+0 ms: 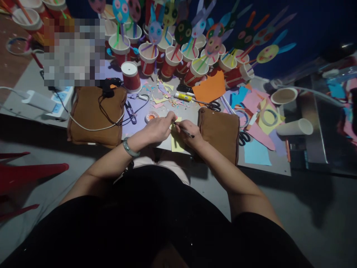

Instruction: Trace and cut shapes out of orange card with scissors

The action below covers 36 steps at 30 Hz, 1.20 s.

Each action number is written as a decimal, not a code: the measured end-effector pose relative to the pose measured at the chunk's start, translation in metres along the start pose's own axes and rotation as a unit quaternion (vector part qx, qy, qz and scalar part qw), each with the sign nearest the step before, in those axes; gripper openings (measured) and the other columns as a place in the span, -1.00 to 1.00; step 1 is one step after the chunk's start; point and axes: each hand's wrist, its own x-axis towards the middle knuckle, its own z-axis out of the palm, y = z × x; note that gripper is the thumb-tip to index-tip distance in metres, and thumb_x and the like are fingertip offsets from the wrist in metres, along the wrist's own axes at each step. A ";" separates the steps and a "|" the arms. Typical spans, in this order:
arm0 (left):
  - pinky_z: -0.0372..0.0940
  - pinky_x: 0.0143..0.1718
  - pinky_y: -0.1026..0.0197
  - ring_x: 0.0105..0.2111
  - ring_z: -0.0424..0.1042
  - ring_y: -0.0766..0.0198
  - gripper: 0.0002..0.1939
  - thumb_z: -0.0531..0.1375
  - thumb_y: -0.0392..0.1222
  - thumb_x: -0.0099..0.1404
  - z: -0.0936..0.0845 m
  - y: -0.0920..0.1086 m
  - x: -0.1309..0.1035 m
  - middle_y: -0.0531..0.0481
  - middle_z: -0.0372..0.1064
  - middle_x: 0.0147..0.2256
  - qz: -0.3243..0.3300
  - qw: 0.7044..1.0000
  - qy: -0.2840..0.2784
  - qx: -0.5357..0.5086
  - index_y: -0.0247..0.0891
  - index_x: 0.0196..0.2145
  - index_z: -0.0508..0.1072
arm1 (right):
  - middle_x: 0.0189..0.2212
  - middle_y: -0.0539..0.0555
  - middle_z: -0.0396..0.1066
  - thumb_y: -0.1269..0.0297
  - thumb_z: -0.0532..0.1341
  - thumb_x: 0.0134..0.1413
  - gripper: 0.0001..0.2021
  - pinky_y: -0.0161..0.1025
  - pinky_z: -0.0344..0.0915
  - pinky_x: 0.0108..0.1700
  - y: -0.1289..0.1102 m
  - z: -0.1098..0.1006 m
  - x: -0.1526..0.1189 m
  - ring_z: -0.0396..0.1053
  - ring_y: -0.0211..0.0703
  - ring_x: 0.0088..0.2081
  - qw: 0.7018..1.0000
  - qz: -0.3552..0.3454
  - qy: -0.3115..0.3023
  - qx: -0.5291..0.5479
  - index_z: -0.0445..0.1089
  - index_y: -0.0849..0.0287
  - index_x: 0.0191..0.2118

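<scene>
A dark, slim pen (186,131) is gripped in my right hand (192,134), its tip pointing left towards my other fingers. Under both hands lies a strip of yellow paper (176,145) at the table's front edge. My left hand (159,127) is over the paper's left side, fingers closed and fingertips close to the pen tip. Whatever those fingers pinch is too small and covered to make out. A roll of tape (151,117) sits just beyond my left hand.
Red paper cups (172,61) with paper animal faces on straws line the back. Brown cushions (96,115) flank the work spot. Paper scraps (161,95), a glue stick (183,97), scissors (213,106), thread snips (131,112), cables and a power strip (61,104) lie around. A red stool (30,175) stands left.
</scene>
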 end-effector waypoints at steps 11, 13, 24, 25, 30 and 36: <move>0.33 -0.12 0.01 -0.10 0.53 -0.06 -0.57 0.00 -0.37 0.27 -0.009 0.003 0.000 -0.26 0.51 -0.10 -0.001 1.000 -0.011 0.005 -0.33 0.11 0.19 | -0.32 0.21 0.49 0.27 0.04 0.36 -0.76 -0.09 0.41 -0.22 0.000 0.003 0.004 0.41 -0.05 -0.29 0.990 -0.129 0.016 -0.063 0.43 0.21 -0.10; 0.33 -0.12 0.01 -0.09 0.53 -0.06 -0.57 0.00 -0.37 0.27 -0.008 0.003 0.001 -0.25 0.51 -0.10 0.001 1.000 -0.007 0.007 -0.32 0.10 0.19 | -0.30 0.23 0.50 0.30 0.06 0.35 -0.77 -0.08 0.42 -0.21 0.000 0.004 0.005 0.42 -0.03 -0.27 0.989 -0.134 0.019 -0.063 0.43 0.22 -0.07; 0.32 -0.15 0.00 -0.14 0.53 -0.04 -0.56 -0.01 -0.39 0.26 -0.005 0.000 0.001 -0.23 0.51 -0.14 0.001 1.000 -0.005 0.008 -0.32 0.11 0.19 | -0.39 0.15 0.48 0.32 0.08 0.32 -0.81 -0.14 0.41 -0.27 -0.004 -0.004 0.004 0.42 -0.11 -0.35 0.992 -0.113 0.036 -0.037 0.44 0.18 -0.21; 0.32 -0.14 0.00 -0.13 0.53 -0.04 -0.55 -0.01 -0.39 0.26 -0.004 -0.001 0.001 -0.23 0.51 -0.12 0.004 1.000 0.000 0.007 -0.31 0.11 0.19 | -0.40 0.14 0.48 0.31 0.09 0.32 -0.82 -0.15 0.42 -0.27 -0.005 -0.006 0.002 0.42 -0.11 -0.35 0.993 -0.107 0.050 -0.030 0.44 0.16 -0.22; 0.32 -0.12 0.03 -0.10 0.52 -0.01 -0.55 0.00 -0.39 0.25 0.003 -0.009 0.001 -0.21 0.49 -0.03 0.018 0.999 0.026 -0.013 -0.29 0.11 0.19 | -0.29 0.15 0.56 0.28 0.13 0.31 -0.78 -0.13 0.48 -0.20 -0.007 -0.018 -0.004 0.53 -0.09 -0.29 0.989 -0.028 0.140 0.035 0.47 0.12 -0.04; 0.33 -0.14 0.00 -0.13 0.52 -0.04 -0.52 0.00 -0.39 0.23 0.009 -0.008 0.000 -0.20 0.50 -0.12 -0.008 0.999 0.027 -0.027 -0.30 0.12 0.20 | -0.18 0.13 0.58 0.21 0.18 0.26 -0.78 -0.14 0.48 -0.18 0.001 -0.018 0.018 0.54 -0.11 -0.26 0.989 0.055 0.077 0.111 0.47 0.10 -0.04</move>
